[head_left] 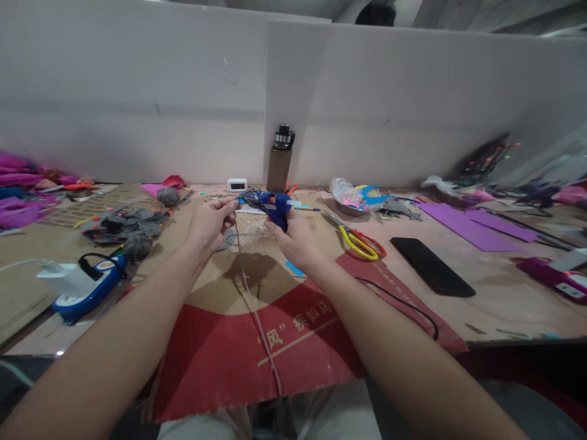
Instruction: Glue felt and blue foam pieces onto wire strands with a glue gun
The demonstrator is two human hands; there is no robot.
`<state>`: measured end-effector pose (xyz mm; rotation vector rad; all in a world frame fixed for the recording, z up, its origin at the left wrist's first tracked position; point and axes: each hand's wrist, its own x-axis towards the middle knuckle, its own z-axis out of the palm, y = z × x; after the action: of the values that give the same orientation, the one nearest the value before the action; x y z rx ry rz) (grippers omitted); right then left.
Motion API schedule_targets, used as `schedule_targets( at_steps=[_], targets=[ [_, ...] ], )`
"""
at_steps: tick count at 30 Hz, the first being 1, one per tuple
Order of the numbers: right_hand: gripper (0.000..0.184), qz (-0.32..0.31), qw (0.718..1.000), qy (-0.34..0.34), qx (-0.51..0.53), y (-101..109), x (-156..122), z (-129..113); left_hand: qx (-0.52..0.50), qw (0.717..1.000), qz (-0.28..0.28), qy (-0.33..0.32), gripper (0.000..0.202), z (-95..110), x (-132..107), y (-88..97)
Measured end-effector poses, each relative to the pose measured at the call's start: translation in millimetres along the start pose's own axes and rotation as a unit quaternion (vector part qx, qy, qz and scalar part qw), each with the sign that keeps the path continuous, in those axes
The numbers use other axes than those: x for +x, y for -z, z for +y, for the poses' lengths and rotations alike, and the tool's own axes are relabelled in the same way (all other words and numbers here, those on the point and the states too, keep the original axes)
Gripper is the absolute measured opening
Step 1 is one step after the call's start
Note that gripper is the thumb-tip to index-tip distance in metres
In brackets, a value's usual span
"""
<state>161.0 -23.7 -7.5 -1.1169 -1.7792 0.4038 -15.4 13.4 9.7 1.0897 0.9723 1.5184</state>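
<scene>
My right hand (296, 235) is wrapped round the handle of a blue hot glue gun (276, 212), with a pale glue stick poking out of its back end. The gun's nozzle points left, at the fingertips of my left hand (213, 223). Those fingers are pinched on a strand of grey yarn (250, 290), which hangs down across the cardboard to my lap. Whatever else is between the left fingertips is too small to make out. A round grey piece (225, 240) lies just behind the strand.
Under my hands is red and brown cardboard (206, 354). On the right are scissors (360, 241), a black phone (431, 266), purple sheets (472, 226) and a bowl (351, 208). A bottle (279, 162) stands by the wall. Left lie grey yarn balls (137, 247) and a blue power strip (92, 290).
</scene>
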Motion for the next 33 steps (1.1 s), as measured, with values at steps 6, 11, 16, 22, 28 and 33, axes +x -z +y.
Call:
schedule_targets(
  at_steps=[6, 11, 16, 22, 28, 33],
  targets=[
    [0.030, -0.004, 1.000, 0.008, 0.000, 0.8, -0.4, -1.7, 0.000, 1.000, -0.003, -0.008, 0.011, -1.4, -0.7, -0.6],
    [0.029, -0.006, 1.000, 0.010, -0.002, 0.0, -0.6, -0.6, 0.003, 1.000, 0.000, -0.010, 0.013, -0.6, -2.1, -1.9],
    [0.029, -0.004, 1.000, 0.002, -0.022, 0.5, -0.8, 0.1, -0.004, 1.000, 0.007, -0.005, 0.012, 1.1, -2.8, -2.3],
    [0.028, -0.008, 1.000, 0.004, -0.023, 1.2, -1.4, -2.8, -0.004, 1.000, 0.008, -0.005, 0.010, -0.3, -1.8, -1.8],
    [0.030, -0.008, 0.999, -0.006, -0.032, 1.6, -1.1, -2.6, 0.003, 1.000, 0.008, -0.009, 0.012, 1.0, -2.5, -1.3],
    [0.029, -0.006, 1.000, 0.004, -0.030, 0.8, -0.9, -1.6, 0.000, 1.000, 0.006, -0.010, 0.011, 2.1, -3.4, -2.8]
  ],
)
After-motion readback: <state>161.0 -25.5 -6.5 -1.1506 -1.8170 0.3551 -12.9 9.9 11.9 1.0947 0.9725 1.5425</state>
